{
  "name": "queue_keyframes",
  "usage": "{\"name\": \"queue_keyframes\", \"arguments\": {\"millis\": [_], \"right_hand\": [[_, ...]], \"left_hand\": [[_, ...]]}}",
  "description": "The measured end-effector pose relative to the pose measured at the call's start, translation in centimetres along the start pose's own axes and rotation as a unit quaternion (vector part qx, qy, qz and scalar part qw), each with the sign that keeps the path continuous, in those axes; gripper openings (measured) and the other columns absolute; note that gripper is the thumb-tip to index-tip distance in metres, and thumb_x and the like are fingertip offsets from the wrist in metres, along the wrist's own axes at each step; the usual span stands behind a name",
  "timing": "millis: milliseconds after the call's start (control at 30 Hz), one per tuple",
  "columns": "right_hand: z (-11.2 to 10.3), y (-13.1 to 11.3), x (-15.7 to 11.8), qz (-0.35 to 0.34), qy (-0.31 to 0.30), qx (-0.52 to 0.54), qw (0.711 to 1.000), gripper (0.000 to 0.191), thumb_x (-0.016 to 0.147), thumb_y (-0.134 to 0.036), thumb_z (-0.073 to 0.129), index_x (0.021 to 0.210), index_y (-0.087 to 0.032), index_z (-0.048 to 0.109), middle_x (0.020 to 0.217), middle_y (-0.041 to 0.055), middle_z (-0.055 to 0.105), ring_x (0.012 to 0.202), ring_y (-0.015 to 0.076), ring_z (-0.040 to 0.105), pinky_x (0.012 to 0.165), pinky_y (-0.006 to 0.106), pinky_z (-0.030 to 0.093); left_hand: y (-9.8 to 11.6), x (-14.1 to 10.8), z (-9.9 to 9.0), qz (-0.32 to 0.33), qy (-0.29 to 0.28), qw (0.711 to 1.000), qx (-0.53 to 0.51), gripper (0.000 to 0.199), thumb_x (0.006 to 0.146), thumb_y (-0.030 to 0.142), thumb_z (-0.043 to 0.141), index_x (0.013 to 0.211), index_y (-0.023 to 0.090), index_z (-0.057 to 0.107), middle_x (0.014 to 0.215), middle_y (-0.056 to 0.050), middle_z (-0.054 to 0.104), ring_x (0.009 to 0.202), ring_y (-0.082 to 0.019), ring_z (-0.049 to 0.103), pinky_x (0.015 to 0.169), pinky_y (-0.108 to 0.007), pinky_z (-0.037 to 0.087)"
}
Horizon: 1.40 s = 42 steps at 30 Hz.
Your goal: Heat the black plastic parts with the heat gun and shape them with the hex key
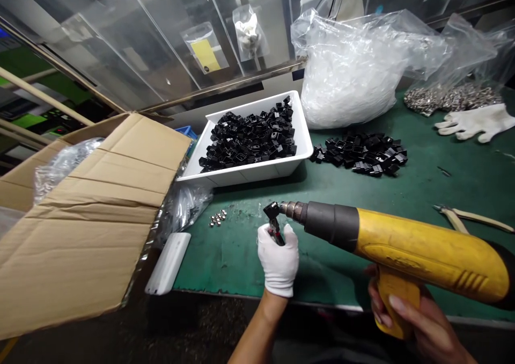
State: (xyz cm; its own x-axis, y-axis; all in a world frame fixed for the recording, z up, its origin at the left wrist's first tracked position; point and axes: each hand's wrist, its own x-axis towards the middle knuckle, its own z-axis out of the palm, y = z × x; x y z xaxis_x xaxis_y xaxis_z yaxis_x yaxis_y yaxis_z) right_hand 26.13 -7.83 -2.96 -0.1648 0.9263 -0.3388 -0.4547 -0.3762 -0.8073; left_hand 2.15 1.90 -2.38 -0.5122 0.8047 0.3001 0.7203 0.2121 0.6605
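My left hand, in a white glove, is closed around a small dark tool with red on it. A black plastic part sits at the tool's upper end. Bare fingers of my right hand wrap the handle of a yellow heat gun. Its metal nozzle points left, right beside the black part; whether they touch is unclear. Several small metal pieces lie on the green mat, left of my left hand.
Behind stand a white bin of black parts and a loose black pile. An open cardboard box fills the left. Pliers, a white glove and a big plastic bag are at the right and back.
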Motion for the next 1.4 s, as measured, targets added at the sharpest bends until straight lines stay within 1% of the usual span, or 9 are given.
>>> {"name": "queue_keyframes", "arguments": {"millis": [133,267,467,567,800,900,1033,1233,1400], "right_hand": [[-0.4,0.0,0.0,0.009,-0.016,-0.007,1.000,0.037,0.089,-0.042,0.067,0.119,-0.020,0.062,0.081,0.0067,0.065,0.060,0.0197,0.057,0.058,0.035,0.047],[-0.5,0.2,0.0,0.014,0.007,-0.007,1.000,0.039,0.089,-0.042,0.067,0.120,-0.019,0.062,0.080,0.0066,0.064,0.059,0.0196,0.056,0.057,0.036,0.046],[-1.7,1.0,0.1,-0.004,-0.040,-0.012,0.999,0.037,0.092,-0.040,0.062,0.125,-0.023,0.060,0.084,0.0065,0.064,0.060,0.0201,0.058,0.057,0.036,0.049],[-2.0,1.0,0.1,-0.011,-0.051,-0.028,0.998,0.036,0.092,-0.038,0.062,0.125,-0.022,0.060,0.084,0.0077,0.065,0.061,0.0213,0.060,0.057,0.037,0.051],[-1.7,0.5,0.0,-0.008,-0.043,-0.028,0.999,0.033,0.092,-0.037,0.063,0.122,-0.022,0.063,0.085,0.0085,0.067,0.061,0.0207,0.060,0.057,0.037,0.052],[-2.0,0.7,0.1,-0.010,-0.055,-0.027,0.998,0.033,0.092,-0.038,0.063,0.122,-0.023,0.063,0.085,0.0079,0.067,0.060,0.0212,0.060,0.057,0.038,0.053],[-2.3,1.0,0.2,-0.008,-0.055,-0.021,0.998,0.036,0.091,-0.038,0.065,0.124,-0.024,0.063,0.084,0.0077,0.067,0.060,0.0216,0.061,0.056,0.038,0.053],[-1.6,0.8,0.1,-0.015,-0.040,-0.017,0.999,0.035,0.092,-0.039,0.062,0.123,-0.023,0.061,0.082,0.0062,0.064,0.060,0.0200,0.059,0.056,0.035,0.050],[-1.2,0.4,0.1,-0.013,-0.045,-0.024,0.999,0.034,0.092,-0.040,0.064,0.120,-0.020,0.062,0.082,0.0081,0.066,0.060,0.0205,0.059,0.057,0.037,0.050]], "left_hand": [[0.2,-0.1,0.1,-0.008,-0.007,1.000,-0.005,0.025,0.088,0.045,0.060,0.090,0.022,0.051,0.078,0.000,0.057,0.075,-0.020,0.059,0.072,-0.033,0.046],[0.2,-0.1,0.0,-0.015,-0.010,1.000,-0.007,0.025,0.088,0.045,0.060,0.090,0.022,0.051,0.079,-0.001,0.058,0.075,-0.020,0.060,0.072,-0.032,0.046],[0.2,-0.2,0.0,-0.021,-0.014,1.000,-0.018,0.026,0.089,0.046,0.060,0.090,0.021,0.050,0.080,-0.002,0.059,0.075,-0.020,0.059,0.070,-0.032,0.046],[0.3,-0.2,0.0,-0.018,-0.009,1.000,-0.024,0.026,0.088,0.045,0.060,0.090,0.021,0.050,0.080,-0.002,0.059,0.074,-0.020,0.059,0.069,-0.032,0.046],[0.5,-0.4,-0.1,-0.026,-0.020,0.999,-0.018,0.025,0.088,0.044,0.060,0.088,0.022,0.048,0.076,0.000,0.055,0.069,-0.018,0.056,0.068,-0.031,0.045],[0.4,-0.4,0.0,-0.024,-0.015,0.999,-0.021,0.023,0.088,0.042,0.060,0.089,0.022,0.049,0.078,0.000,0.056,0.071,-0.018,0.058,0.068,-0.031,0.046],[0.4,-0.3,0.1,-0.020,-0.007,1.000,-0.019,0.023,0.087,0.041,0.060,0.092,0.021,0.049,0.080,-0.001,0.057,0.076,-0.020,0.060,0.071,-0.032,0.047],[0.5,-0.3,0.2,-0.028,-0.008,1.000,-0.012,0.024,0.086,0.040,0.063,0.094,0.022,0.050,0.081,0.000,0.057,0.077,-0.020,0.060,0.073,-0.033,0.048],[0.4,-0.3,0.2,-0.019,0.001,1.000,-0.009,0.022,0.086,0.039,0.063,0.092,0.022,0.051,0.079,0.000,0.057,0.075,-0.020,0.060,0.070,-0.032,0.047]]}}
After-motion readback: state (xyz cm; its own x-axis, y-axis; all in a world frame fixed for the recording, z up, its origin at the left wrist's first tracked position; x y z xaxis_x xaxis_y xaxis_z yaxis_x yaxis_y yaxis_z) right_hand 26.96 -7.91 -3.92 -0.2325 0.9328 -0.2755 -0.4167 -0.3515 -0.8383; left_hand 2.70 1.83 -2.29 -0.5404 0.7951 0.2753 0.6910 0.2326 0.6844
